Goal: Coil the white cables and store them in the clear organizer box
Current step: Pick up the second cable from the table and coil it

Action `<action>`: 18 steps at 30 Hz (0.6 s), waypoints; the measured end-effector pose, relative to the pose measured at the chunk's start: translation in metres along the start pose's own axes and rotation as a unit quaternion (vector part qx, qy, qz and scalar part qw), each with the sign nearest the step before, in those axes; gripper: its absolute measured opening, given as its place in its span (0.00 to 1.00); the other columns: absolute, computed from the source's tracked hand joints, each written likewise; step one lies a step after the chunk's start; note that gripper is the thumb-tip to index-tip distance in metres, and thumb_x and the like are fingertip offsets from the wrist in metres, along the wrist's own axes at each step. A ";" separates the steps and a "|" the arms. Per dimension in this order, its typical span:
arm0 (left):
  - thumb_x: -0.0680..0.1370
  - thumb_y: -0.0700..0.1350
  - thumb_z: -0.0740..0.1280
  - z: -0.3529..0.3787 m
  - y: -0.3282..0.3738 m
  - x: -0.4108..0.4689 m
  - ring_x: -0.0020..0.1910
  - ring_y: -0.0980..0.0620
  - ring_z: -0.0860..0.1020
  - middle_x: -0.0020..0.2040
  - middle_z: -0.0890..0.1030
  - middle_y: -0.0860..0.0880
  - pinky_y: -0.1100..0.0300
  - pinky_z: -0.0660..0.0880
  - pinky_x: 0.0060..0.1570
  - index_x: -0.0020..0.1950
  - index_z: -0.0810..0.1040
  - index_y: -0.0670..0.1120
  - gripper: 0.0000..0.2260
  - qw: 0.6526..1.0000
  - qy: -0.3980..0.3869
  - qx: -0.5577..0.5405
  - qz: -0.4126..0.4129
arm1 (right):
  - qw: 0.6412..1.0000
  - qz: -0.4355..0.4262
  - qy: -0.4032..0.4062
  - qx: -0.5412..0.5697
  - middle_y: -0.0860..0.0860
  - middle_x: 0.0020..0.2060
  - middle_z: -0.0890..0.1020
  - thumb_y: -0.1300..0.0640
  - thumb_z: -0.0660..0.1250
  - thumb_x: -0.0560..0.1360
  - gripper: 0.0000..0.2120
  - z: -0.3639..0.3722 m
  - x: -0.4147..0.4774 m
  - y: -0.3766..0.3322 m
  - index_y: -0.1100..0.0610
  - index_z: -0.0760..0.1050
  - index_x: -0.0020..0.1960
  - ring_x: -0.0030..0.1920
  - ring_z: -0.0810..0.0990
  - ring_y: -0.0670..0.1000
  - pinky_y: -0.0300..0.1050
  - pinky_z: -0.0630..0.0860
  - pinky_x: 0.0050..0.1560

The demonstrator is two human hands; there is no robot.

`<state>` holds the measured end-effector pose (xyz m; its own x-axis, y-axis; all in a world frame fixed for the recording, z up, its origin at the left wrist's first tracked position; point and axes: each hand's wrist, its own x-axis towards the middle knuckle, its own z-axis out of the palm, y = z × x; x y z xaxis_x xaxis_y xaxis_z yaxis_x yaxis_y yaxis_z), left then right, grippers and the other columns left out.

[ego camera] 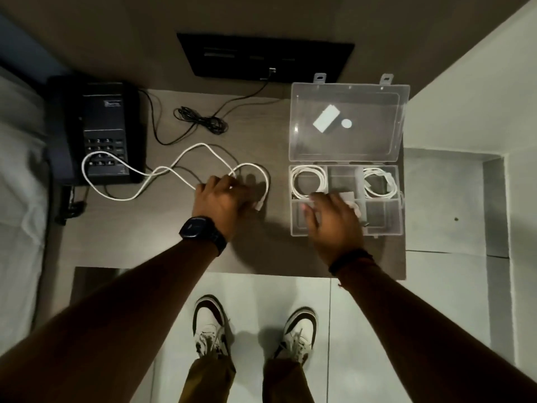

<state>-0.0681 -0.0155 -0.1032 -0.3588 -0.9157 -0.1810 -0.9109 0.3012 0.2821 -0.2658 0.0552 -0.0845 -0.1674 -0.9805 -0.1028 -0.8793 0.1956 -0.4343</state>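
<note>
A long white cable (pixel 122 167) lies uncoiled in loose loops across the table, from the phone to the middle. My left hand (pixel 223 199) rests on its right end, fingers curled over the cable near its plug (pixel 258 205). The clear organizer box (pixel 295 216) stands open at the right, lid (pixel 345 123) folded back. One coiled white cable (pixel 308 181) fills the back left compartment and another (pixel 379 183) the back right one. My right hand (pixel 334 222) hovers over the box's front compartments with spread fingers, hiding what lies beneath.
A black desk phone (pixel 98 129) sits at the table's left, with a thin black cord (pixel 203 122) bundled behind the white cable and running to a black wall panel (pixel 264 56). A white adapter and a round sticker show through the lid. The table's front edge is near my feet.
</note>
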 end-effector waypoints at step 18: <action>0.74 0.43 0.66 -0.045 -0.063 -0.008 0.51 0.39 0.77 0.52 0.81 0.42 0.47 0.74 0.51 0.54 0.81 0.44 0.11 0.994 0.039 -0.100 -0.022 | 0.964 0.177 -0.190 -0.048 0.63 0.53 0.80 0.59 0.69 0.70 0.13 0.075 0.076 -0.083 0.64 0.79 0.53 0.53 0.79 0.62 0.48 0.76 0.51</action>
<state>0.0011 -0.0392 -0.0775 -0.2956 -0.9470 -0.1261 -0.8636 0.2084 0.4591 -0.1716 -0.0339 -0.1233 -0.3043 -0.7715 -0.5587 -0.8372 0.4964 -0.2296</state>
